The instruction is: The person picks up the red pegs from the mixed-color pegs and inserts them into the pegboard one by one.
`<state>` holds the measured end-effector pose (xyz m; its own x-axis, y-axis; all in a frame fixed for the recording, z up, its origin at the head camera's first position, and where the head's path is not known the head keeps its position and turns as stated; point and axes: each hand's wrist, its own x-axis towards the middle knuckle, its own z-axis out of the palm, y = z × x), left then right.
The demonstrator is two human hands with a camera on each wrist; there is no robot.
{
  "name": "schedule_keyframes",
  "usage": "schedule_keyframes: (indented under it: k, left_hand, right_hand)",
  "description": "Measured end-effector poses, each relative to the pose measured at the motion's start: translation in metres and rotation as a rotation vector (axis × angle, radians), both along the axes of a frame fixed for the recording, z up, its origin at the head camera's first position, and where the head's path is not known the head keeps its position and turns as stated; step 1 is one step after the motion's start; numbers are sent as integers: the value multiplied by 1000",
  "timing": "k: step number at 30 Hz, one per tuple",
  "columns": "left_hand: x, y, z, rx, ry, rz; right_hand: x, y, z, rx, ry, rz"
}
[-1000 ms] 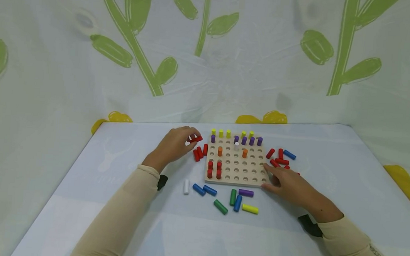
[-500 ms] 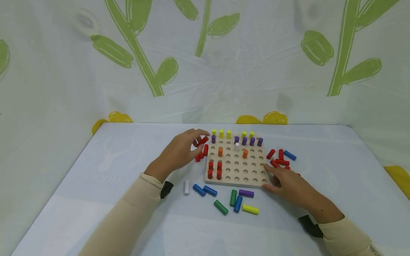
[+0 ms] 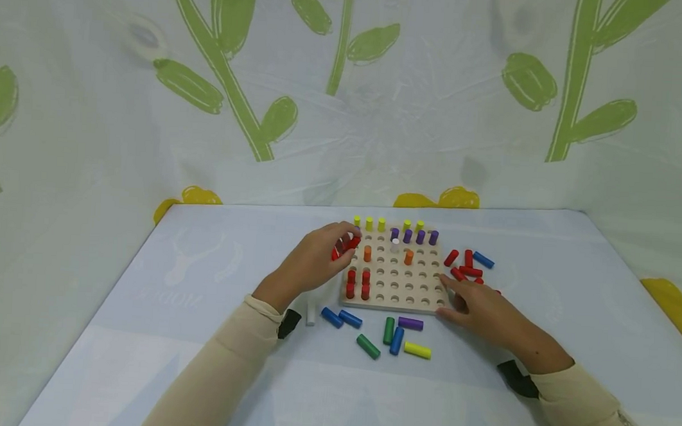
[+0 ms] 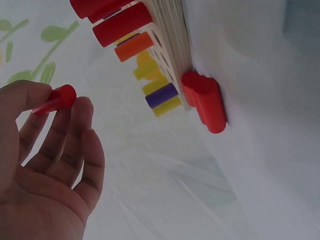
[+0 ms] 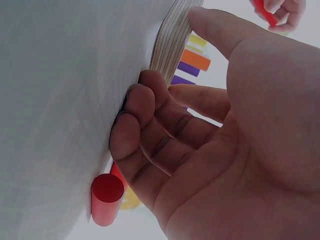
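My left hand pinches a red peg between thumb and fingers, over the left side of the wooden pegboard. That peg is tilted in the left wrist view. Standing in the board are several red pegs at the near left, orange pegs, a white peg, and purple and yellow pegs toward the back. At the board's right edge rests my right hand, thumb near the front corner and index fingertip on the edge; its other fingers bend loosely beside it.
Loose red pegs lie against the board's left side, partly hidden by my left hand in the head view. More red pegs and a blue peg are to the right. White, blue, green, purple and yellow pegs lie in front.
Carrying the red peg, my left hand has moved right, from beside the board to over its left side. My right hand stays at the right edge.
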<state>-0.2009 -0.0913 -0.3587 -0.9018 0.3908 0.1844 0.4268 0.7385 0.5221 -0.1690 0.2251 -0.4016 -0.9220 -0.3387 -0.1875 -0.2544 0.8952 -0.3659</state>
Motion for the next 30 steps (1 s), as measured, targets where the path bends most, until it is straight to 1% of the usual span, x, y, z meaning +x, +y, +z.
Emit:
schedule_keyframes:
  k: [4, 8, 11, 15, 25, 30]
  left_hand:
    - [2, 7, 1, 25, -15, -21]
    - [6, 14, 0, 40, -65, -40]
    - [8, 18, -2, 40, -108, -54]
    - [12, 21, -4, 26, -133, -66]
    - [15, 26, -10, -65, -78, -101]
    - [16, 29, -11, -92, -41, -93]
  right_hand:
    - [0, 0, 1, 2, 7, -1]
    - [1, 0, 0, -6, 2, 0]
    - [1, -1, 0, -12, -13, -1]
    - [2, -2, 1, -12, -22, -2]
    - [3, 0, 3, -22, 8, 25]
    - [2, 0, 3, -15, 5, 17]
